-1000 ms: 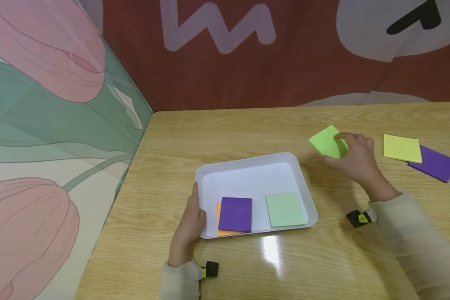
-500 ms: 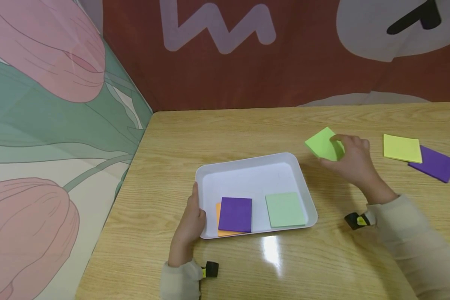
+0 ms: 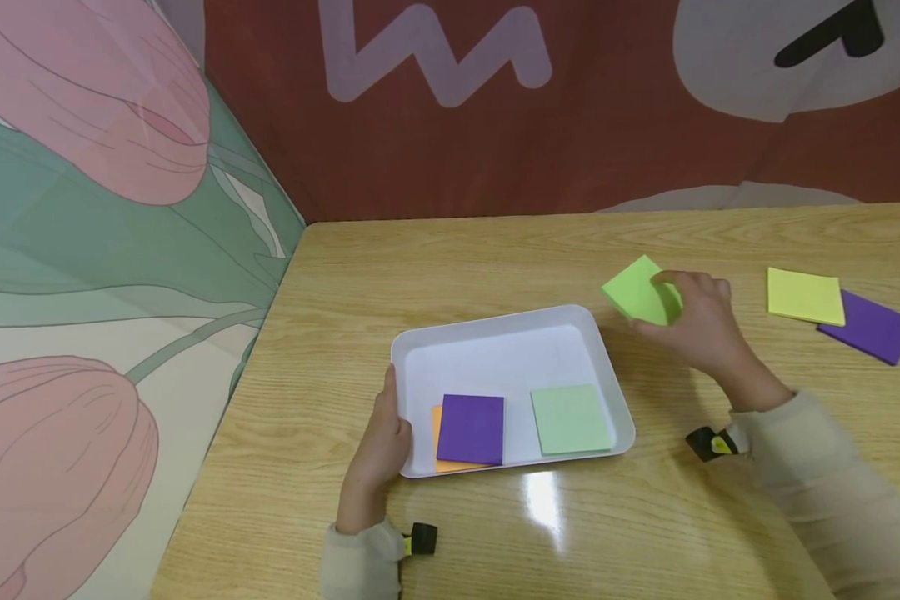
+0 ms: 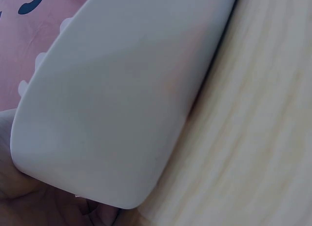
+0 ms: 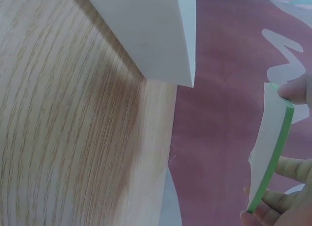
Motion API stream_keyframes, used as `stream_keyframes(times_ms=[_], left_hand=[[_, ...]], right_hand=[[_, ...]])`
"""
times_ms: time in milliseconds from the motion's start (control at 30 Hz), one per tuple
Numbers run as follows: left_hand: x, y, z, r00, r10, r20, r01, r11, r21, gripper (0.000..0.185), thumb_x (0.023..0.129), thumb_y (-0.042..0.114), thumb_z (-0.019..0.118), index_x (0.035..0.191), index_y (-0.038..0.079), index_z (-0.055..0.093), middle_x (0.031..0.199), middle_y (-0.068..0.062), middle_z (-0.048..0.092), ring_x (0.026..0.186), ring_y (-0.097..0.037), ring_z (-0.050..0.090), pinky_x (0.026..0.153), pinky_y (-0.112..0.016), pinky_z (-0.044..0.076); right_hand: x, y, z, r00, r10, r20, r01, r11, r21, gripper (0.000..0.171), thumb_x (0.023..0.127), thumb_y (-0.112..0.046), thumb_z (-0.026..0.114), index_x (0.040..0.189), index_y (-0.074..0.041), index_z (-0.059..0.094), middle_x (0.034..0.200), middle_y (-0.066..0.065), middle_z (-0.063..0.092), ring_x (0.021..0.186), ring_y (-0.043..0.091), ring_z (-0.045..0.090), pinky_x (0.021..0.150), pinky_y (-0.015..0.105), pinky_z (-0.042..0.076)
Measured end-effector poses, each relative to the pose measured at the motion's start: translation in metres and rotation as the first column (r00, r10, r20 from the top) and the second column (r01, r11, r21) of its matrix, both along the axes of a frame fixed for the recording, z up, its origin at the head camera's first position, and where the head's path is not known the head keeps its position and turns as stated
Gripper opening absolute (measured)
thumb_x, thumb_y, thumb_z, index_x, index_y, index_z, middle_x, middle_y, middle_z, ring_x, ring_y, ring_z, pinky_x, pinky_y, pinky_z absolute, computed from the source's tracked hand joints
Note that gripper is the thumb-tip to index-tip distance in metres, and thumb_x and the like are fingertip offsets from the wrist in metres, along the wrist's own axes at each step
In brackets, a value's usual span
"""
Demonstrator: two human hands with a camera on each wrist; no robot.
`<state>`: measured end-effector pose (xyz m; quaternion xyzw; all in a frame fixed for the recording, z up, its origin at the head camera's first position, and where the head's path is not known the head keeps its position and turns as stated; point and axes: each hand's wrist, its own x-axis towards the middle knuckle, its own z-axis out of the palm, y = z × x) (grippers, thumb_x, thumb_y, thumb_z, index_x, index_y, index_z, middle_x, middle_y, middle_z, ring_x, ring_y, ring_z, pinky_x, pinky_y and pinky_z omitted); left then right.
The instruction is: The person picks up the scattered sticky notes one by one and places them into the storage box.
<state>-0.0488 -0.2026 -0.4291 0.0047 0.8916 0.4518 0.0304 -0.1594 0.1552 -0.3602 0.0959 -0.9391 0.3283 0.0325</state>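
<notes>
Pinching a square lime-green paper pad (image 3: 633,289), our right hand (image 3: 703,323) has edged toward nine o'clock; our straight-fingered left hand (image 3: 382,435) still touches a white rectangular plastic tray (image 3: 487,358).

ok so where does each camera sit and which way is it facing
Head: worn on the head, facing forward and down over table, white tray, both sleeves, left hand and right hand.
Left wrist: on that wrist, facing along the tray's outer wall; part of the left hand shows lower left.
Right wrist: on that wrist, facing past the tray toward the red backdrop; fingers holding green notes show at right.
Head and right wrist share those notes.
</notes>
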Motion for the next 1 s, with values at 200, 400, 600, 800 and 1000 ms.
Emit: stream_keyframes(times_ms=[200, 400, 600, 800, 1000], left_hand=[[0.0, 0.0, 0.0, 1.0, -0.007, -0.013, 0.007, 1.0, 0.005, 0.067, 0.075, -0.014, 0.026, 0.134, -0.007, -0.005, 0.136, -0.028, 0.009, 0.125, -0.028, 0.012, 0.1, -0.04, 0.013], [0.0, -0.001, 0.0, 1.0, -0.003, -0.006, 0.003, 1.0, -0.011, 0.067, 0.075, -0.013, 0.027, 0.134, -0.007, -0.005, 0.136, -0.028, 0.01, 0.125, -0.029, 0.012, 0.101, -0.04, 0.013], [0.0, -0.001, -0.001, 1.0, 0.0, 0.0, 0.0, 0.999, -0.035, 0.067, 0.076, -0.012, 0.027, 0.135, -0.006, -0.004, 0.135, -0.03, 0.012, 0.125, -0.03, 0.013, 0.101, -0.04, 0.013], [0.001, -0.001, 0.0, 1.0, -0.002, -0.004, 0.002, 1.0, -0.029, 0.067, 0.076, -0.012, 0.027, 0.135, -0.006, -0.004, 0.135, -0.029, 0.011, 0.125, -0.03, 0.013, 0.101, -0.04, 0.013], [0.001, -0.001, 0.001, 1.0, -0.009, -0.015, 0.009, 1.0, -0.03, 0.066, 0.076, -0.013, 0.027, 0.134, -0.007, -0.004, 0.135, -0.03, 0.011, 0.125, -0.031, 0.012, 0.1, -0.042, 0.013]], right_hand=[[0.002, -0.004, 0.003, 1.0, 0.014, -0.007, -0.014, 1.0, -0.008, 0.062, 0.068, -0.025, 0.068, 0.113, 0.008, 0.043, 0.113, 0.034, 0.036, 0.098, 0.043, 0.023, 0.068, 0.045, 0.023], [0.004, -0.006, 0.003, 1.0, 0.022, 0.007, -0.021, 0.999, -0.026, 0.062, 0.068, -0.024, 0.068, 0.115, 0.007, 0.043, 0.114, 0.033, 0.034, 0.1, 0.043, 0.021, 0.069, 0.047, 0.024], [0.005, -0.009, 0.002, 0.999, 0.032, 0.017, -0.031, 0.999, -0.024, 0.063, 0.068, -0.025, 0.069, 0.115, 0.007, 0.042, 0.115, 0.033, 0.034, 0.1, 0.042, 0.021, 0.068, 0.046, 0.025], [0.007, -0.011, 0.003, 0.999, 0.047, 0.012, -0.047, 0.999, -0.025, 0.062, 0.068, -0.025, 0.069, 0.115, 0.007, 0.042, 0.114, 0.032, 0.035, 0.101, 0.042, 0.021, 0.069, 0.047, 0.024], [0.01, -0.015, 0.005, 0.999, 0.049, 0.012, -0.049, 0.998, -0.032, 0.063, 0.066, -0.025, 0.07, 0.114, 0.006, 0.043, 0.115, 0.032, 0.036, 0.102, 0.042, 0.022, 0.069, 0.046, 0.025]])
